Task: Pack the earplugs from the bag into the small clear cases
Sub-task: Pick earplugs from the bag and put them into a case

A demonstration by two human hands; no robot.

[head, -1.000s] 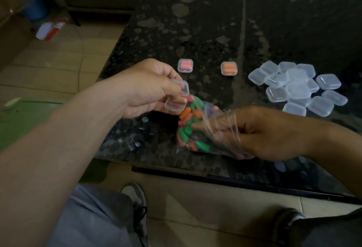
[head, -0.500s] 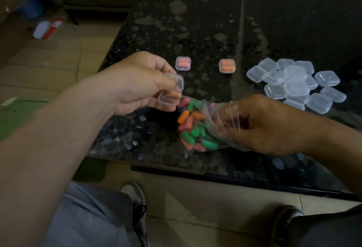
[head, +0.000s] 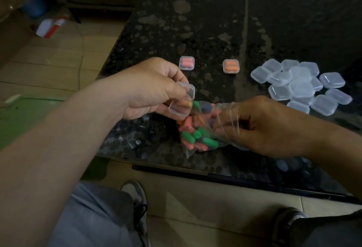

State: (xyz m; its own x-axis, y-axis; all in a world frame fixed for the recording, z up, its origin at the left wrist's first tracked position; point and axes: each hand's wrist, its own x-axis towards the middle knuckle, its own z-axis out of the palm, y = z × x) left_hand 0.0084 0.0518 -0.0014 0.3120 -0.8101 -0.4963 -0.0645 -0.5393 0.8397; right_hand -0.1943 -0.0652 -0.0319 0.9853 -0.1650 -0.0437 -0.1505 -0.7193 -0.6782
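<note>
Pinching a small open case between thumb and curled fingers, the left hand holds it tilted just above the mouth of the bag, its lid hinged back and up. One orange earplug lies inside the case's lower half. The right hand is curled on the bag from the other side, the clear film bunched and stretched across its knuckles; whether its fingertips also hold an earplug cannot be told. The bag rests on the near edge of the dark speckled surface, and the loose earplugs inside it are green, pink and orange, with a bluish one near the top. Farther back on the surface stand two closed cases, well apart from each other: a pink-filled case and an orange-filled case. To the right lies a pile of empty cases, overlapping one another. Below the surface's edge, a shoe rests on the tiled floor.
</note>
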